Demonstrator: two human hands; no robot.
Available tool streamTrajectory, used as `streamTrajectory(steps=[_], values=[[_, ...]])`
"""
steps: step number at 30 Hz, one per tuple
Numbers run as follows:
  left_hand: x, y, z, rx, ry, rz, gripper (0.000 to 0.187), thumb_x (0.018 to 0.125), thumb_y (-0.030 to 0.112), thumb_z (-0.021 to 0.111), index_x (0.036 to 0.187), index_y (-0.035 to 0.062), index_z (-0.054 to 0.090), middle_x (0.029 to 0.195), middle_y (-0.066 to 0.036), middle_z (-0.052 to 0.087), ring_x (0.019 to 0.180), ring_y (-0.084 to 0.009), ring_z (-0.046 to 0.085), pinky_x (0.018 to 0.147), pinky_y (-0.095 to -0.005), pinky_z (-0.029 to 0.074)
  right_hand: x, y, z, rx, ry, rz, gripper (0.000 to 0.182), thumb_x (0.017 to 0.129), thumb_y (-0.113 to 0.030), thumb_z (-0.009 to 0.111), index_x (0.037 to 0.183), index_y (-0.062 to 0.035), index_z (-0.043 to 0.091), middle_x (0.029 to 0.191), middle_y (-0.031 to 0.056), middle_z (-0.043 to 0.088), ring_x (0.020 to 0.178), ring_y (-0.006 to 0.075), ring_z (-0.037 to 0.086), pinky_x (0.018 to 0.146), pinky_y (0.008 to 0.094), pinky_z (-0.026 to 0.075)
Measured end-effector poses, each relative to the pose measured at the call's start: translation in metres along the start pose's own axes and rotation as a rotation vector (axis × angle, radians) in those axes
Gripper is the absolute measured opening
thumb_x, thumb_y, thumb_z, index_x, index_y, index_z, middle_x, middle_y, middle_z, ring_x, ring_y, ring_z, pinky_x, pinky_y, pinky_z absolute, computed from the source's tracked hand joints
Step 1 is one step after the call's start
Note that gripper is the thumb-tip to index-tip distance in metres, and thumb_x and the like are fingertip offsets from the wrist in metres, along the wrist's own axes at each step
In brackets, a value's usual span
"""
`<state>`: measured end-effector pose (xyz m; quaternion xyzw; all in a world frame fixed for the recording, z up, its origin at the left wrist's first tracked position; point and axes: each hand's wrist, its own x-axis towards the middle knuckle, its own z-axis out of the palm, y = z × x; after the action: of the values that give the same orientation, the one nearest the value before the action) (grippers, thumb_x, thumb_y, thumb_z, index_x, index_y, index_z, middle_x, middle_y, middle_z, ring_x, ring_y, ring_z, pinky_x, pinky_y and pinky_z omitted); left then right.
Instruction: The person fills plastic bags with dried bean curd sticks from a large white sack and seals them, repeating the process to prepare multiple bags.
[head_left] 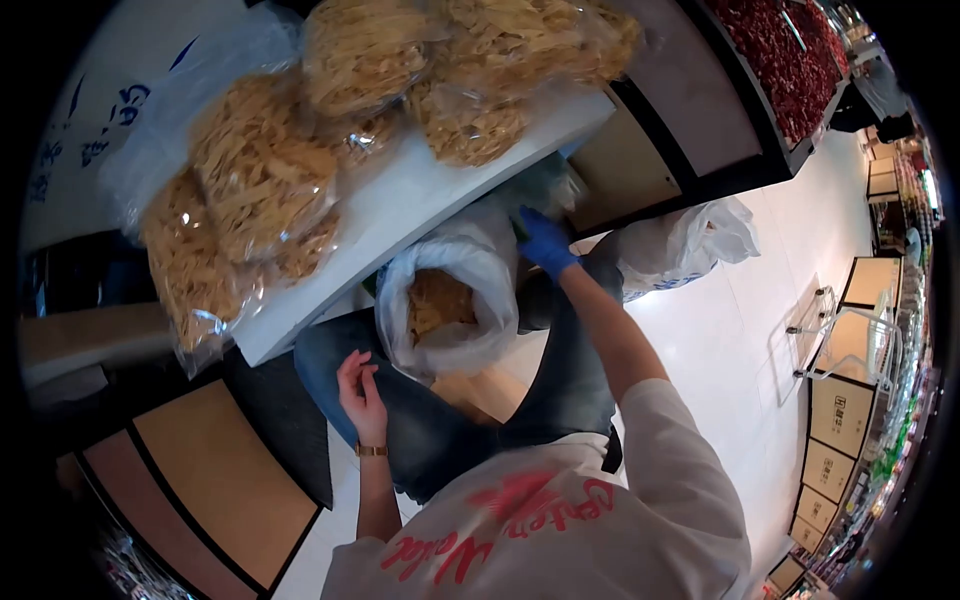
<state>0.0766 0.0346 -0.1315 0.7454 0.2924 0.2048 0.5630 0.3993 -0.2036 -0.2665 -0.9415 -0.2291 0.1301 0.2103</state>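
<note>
Between my knees stands an open white plastic sack with its rim folded back. Inside it lie yellowish-brown dried strips. My left hand, bare, hovers above my left thigh beside the sack, its fingers loosely bent and holding nothing. On the far right side of the sack, my right hand wears a blue glove. Its fingers are closed at the edge of a thin, clear greenish plastic bag, beneath the white tabletop's edge. The fingertips are partly hidden.
Several clear bags of the dried strips cover the white tabletop ahead. Another white sack stands on the floor at right. A bin of dark red dried goods is at upper right, a wire rack farther right.
</note>
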Motion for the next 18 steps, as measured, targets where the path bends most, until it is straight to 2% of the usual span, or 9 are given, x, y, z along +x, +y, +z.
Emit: streamTrajectory(steps=[4,7,9,10,12,13,15,16,18], values=[[0.005,0.002,0.011,0.065,-0.018,-0.008,0.029,0.089,-0.004,0.045,0.117,-0.0007,0.049,0.103,-0.01,0.06,0.08,-0.0143,0.058,0.075,-0.0256,0.046,0.019,0.008,0.026,-0.075,0.001,0.156,0.074,0.073,-0.023,0.065,0.138,-0.0095,0.032,0.136,0.0172,0.04,0.124,0.0321,0.04,0.101,0.0415,0.035],[0.007,0.002,0.015,0.104,-0.05,-0.021,0.035,0.088,-0.005,0.045,0.123,-0.001,0.043,0.103,-0.011,0.059,0.079,-0.0146,0.058,0.076,-0.0254,0.045,0.023,0.019,0.041,-0.142,0.134,0.23,0.072,0.075,-0.02,0.059,0.14,-0.0105,0.029,0.127,0.0178,0.048,0.118,0.03,0.047,0.097,0.0448,0.038],[0.01,0.002,0.016,0.115,-0.073,-0.057,0.041,0.087,-0.006,0.045,0.127,-0.0002,0.038,0.103,-0.011,0.059,0.079,-0.0144,0.057,0.077,-0.0252,0.045,0.019,0.027,0.046,-0.195,-0.077,0.2,0.052,0.076,-0.016,0.054,0.127,-0.0074,0.046,0.108,0.0151,0.059,0.102,0.0286,0.056,0.089,0.0463,0.041],[0.011,0.001,0.018,0.119,-0.084,-0.062,0.041,0.087,-0.006,0.045,0.127,-0.0002,0.038,0.103,-0.011,0.059,0.079,-0.0144,0.057,0.077,-0.0252,0.045,0.015,0.029,0.047,-0.192,-0.081,0.211,0.052,0.076,-0.016,0.054,0.127,-0.0074,0.046,0.108,0.0151,0.059,0.102,0.0286,0.056,0.089,0.0463,0.041],[0.013,0.0,0.026,0.065,-0.082,-0.098,0.041,0.087,-0.006,0.046,0.127,-0.0001,0.038,0.103,-0.011,0.059,0.079,-0.0143,0.057,0.076,-0.0251,0.045,0.011,0.03,0.041,-0.27,-0.189,0.113,0.038,0.073,-0.013,0.054,0.112,-0.0107,0.056,0.096,0.0139,0.063,0.089,0.0288,0.061,0.078,0.0401,0.046],[0.014,-0.001,0.03,0.064,-0.08,-0.1,0.041,0.087,-0.006,0.046,0.127,-0.0001,0.038,0.103,-0.011,0.059,0.079,-0.0143,0.057,0.076,-0.0251,0.045,0.01,0.028,0.036,-0.271,-0.191,0.112,0.038,0.073,-0.013,0.054,0.112,-0.0107,0.056,0.096,0.0139,0.063,0.089,0.0288,0.061,0.078,0.0401,0.046],[0.014,-0.008,0.037,-0.039,-0.089,-0.1,0.04,0.088,-0.006,0.046,0.126,-0.0003,0.038,0.104,-0.011,0.059,0.079,-0.0144,0.058,0.076,-0.025,0.045,0.007,0.025,0.027,-0.317,-0.075,0.1,0.023,0.073,-0.015,0.055,0.094,-0.0115,0.061,0.094,0.0144,0.063,0.087,0.0298,0.061,0.075,0.0411,0.047],[0.013,-0.01,0.039,-0.044,-0.086,-0.099,0.04,0.088,-0.006,0.046,0.126,-0.0003,0.038,0.104,-0.011,0.059,0.079,-0.0144,0.058,0.076,-0.025,0.045,0.003,0.024,0.022,-0.322,-0.074,0.097,0.023,0.073,-0.015,0.055,0.094,-0.0115,0.061,0.094,0.0144,0.063,0.087,0.0298,0.061,0.075,0.0411,0.047],[0.011,-0.011,0.042,-0.016,-0.162,-0.089,0.041,0.089,-0.006,0.044,0.129,0.0013,0.036,0.108,-0.011,0.057,0.08,-0.0126,0.056,0.075,-0.0234,0.045,-0.004,0.021,0.007,-0.025,0.286,0.066,0.014,0.077,-0.018,0.052,0.085,-0.0122,0.061,0.08,0.0127,0.061,0.076,0.031,0.06,0.075,0.04,0.046]])
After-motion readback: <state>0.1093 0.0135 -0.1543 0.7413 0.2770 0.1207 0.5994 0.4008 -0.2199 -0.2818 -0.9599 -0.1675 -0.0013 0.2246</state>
